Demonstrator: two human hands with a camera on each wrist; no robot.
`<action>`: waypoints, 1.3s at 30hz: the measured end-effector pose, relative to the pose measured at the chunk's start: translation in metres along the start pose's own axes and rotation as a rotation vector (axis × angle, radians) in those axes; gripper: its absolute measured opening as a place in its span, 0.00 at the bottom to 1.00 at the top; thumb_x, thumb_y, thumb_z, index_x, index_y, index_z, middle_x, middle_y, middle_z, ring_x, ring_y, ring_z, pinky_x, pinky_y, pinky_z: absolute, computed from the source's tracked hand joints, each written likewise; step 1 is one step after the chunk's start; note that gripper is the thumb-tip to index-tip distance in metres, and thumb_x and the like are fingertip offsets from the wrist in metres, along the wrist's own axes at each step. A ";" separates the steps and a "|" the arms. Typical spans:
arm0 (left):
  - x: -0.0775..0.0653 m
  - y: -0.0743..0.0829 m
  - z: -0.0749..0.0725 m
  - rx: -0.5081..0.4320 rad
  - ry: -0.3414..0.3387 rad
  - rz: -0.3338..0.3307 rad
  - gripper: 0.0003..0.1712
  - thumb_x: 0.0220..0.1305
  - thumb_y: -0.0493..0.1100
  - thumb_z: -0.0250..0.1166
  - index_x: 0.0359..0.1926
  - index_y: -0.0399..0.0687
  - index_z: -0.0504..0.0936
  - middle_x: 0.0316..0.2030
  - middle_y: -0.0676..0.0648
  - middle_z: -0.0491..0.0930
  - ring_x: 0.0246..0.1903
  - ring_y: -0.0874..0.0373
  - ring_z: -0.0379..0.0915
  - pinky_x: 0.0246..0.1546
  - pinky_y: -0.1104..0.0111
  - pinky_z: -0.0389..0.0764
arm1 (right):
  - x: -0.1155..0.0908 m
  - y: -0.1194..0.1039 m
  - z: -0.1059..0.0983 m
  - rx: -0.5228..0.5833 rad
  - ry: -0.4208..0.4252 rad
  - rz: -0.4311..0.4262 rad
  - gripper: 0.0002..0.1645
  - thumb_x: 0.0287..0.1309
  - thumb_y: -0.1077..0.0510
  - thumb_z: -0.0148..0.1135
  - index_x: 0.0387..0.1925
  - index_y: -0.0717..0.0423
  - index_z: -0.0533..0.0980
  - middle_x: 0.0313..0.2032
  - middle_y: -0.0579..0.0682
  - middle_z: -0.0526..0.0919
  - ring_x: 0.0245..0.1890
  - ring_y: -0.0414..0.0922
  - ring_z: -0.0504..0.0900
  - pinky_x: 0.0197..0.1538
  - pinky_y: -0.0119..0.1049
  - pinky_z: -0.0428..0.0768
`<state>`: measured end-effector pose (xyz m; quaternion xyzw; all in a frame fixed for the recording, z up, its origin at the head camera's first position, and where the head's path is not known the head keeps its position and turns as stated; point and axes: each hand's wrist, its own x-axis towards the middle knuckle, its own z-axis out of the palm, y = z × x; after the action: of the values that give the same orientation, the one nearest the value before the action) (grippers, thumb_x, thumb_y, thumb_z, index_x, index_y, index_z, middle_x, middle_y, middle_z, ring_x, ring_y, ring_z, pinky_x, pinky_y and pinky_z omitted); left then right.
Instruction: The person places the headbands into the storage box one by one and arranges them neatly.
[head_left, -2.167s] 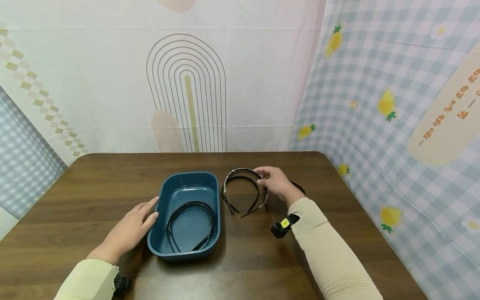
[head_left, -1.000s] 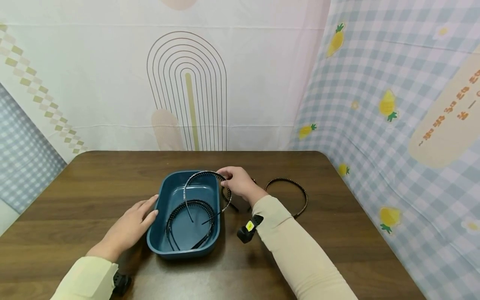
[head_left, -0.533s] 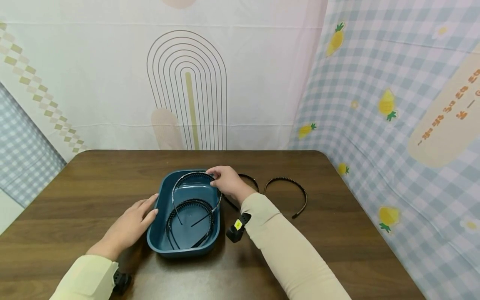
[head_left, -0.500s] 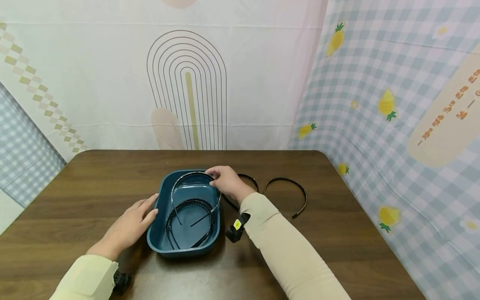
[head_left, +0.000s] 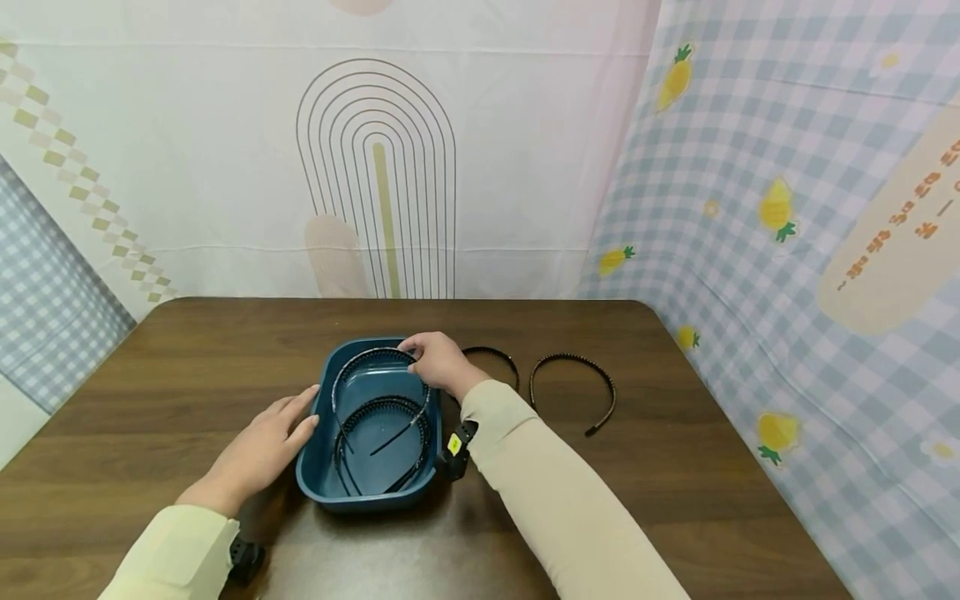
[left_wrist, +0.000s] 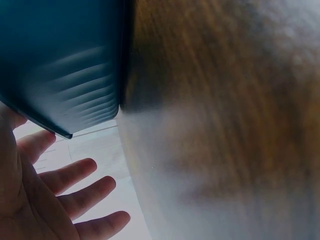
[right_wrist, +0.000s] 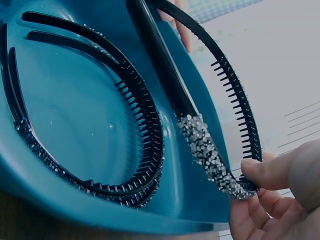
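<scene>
My right hand (head_left: 438,361) pinches a black headband (right_wrist: 205,145) between thumb and fingers. Silvery stones cover its outer band, and small comb teeth line the inside. It hangs over the blue plastic basin (head_left: 322,483), its two ends pointing toward me. Inside the basin, toward the near end, lie a couple of similar toothed black headbands (right_wrist: 145,125), nested together. My left hand (head_left: 258,450) rests its fingertips against the basin's left rim; in the left wrist view its fingers (left_wrist: 75,175) are spread and fairly straight beside the basin wall.
Right of the basin on the brown wooden table (head_left: 675,500) lies one dark headband (head_left: 498,352), partly hidden by my right arm. Farther right is another dark headband (head_left: 573,358). Patterned cloth (head_left: 525,167) hangs behind the table and along its right side.
My right hand has picked the stone-covered headband off the table and carried it left over the basin, lowering it slightly. The left hand has stayed at the basin's rim.
</scene>
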<state>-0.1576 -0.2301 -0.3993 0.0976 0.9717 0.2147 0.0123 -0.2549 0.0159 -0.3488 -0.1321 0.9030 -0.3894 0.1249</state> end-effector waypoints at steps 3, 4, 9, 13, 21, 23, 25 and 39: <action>0.000 0.000 0.000 0.005 0.001 0.005 0.37 0.74 0.60 0.44 0.74 0.42 0.55 0.65 0.27 0.62 0.62 0.28 0.58 0.56 0.34 0.63 | 0.001 -0.002 0.002 -0.015 0.002 -0.009 0.20 0.63 0.68 0.59 0.56 0.54 0.78 0.47 0.55 0.77 0.43 0.47 0.75 0.36 0.34 0.74; 0.000 0.000 0.000 0.005 -0.001 0.004 0.37 0.74 0.60 0.44 0.74 0.42 0.55 0.65 0.27 0.62 0.62 0.28 0.58 0.56 0.34 0.63 | 0.001 -0.002 0.003 -0.020 0.001 -0.011 0.20 0.63 0.68 0.59 0.55 0.54 0.78 0.47 0.54 0.77 0.44 0.47 0.75 0.37 0.35 0.75; 0.001 0.002 0.000 0.008 -0.005 -0.001 0.36 0.74 0.58 0.46 0.74 0.43 0.55 0.65 0.27 0.62 0.62 0.28 0.59 0.56 0.34 0.64 | 0.000 -0.003 0.007 -0.056 -0.007 -0.020 0.20 0.62 0.68 0.59 0.55 0.54 0.78 0.44 0.53 0.78 0.41 0.46 0.75 0.37 0.34 0.75; 0.002 0.003 -0.001 0.011 -0.001 0.002 0.36 0.74 0.58 0.46 0.74 0.43 0.56 0.65 0.27 0.62 0.62 0.28 0.59 0.56 0.34 0.64 | -0.001 -0.004 0.008 -0.075 0.000 -0.022 0.20 0.61 0.68 0.60 0.55 0.54 0.78 0.42 0.52 0.78 0.38 0.45 0.74 0.35 0.33 0.73; 0.002 0.000 0.000 0.015 0.014 0.018 0.35 0.74 0.58 0.46 0.73 0.42 0.57 0.64 0.27 0.64 0.62 0.29 0.60 0.56 0.35 0.64 | -0.001 -0.009 0.014 -0.143 -0.043 -0.007 0.20 0.60 0.67 0.62 0.54 0.53 0.79 0.42 0.50 0.80 0.32 0.41 0.73 0.33 0.31 0.72; 0.002 -0.001 0.000 0.014 0.017 0.021 0.35 0.74 0.57 0.46 0.73 0.42 0.57 0.64 0.27 0.64 0.62 0.29 0.60 0.56 0.35 0.64 | -0.002 -0.011 0.016 -0.164 -0.065 -0.001 0.21 0.60 0.67 0.62 0.55 0.53 0.79 0.43 0.51 0.82 0.30 0.41 0.72 0.32 0.31 0.70; 0.002 -0.001 0.000 0.015 0.017 0.022 0.35 0.74 0.57 0.46 0.73 0.42 0.57 0.64 0.27 0.64 0.62 0.28 0.60 0.56 0.35 0.64 | -0.002 -0.012 0.018 -0.179 -0.086 0.006 0.21 0.60 0.68 0.62 0.55 0.53 0.79 0.43 0.50 0.82 0.28 0.41 0.71 0.29 0.31 0.68; 0.001 -0.003 0.000 0.012 0.010 0.013 0.35 0.74 0.56 0.48 0.73 0.42 0.57 0.64 0.27 0.63 0.62 0.28 0.59 0.56 0.34 0.64 | -0.003 -0.014 0.026 -0.123 -0.135 0.092 0.22 0.61 0.70 0.59 0.55 0.52 0.79 0.56 0.53 0.78 0.19 0.42 0.67 0.21 0.31 0.67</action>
<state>-0.1587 -0.2323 -0.4002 0.1031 0.9724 0.2094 0.0056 -0.2420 -0.0099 -0.3560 -0.1238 0.9198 -0.3173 0.1949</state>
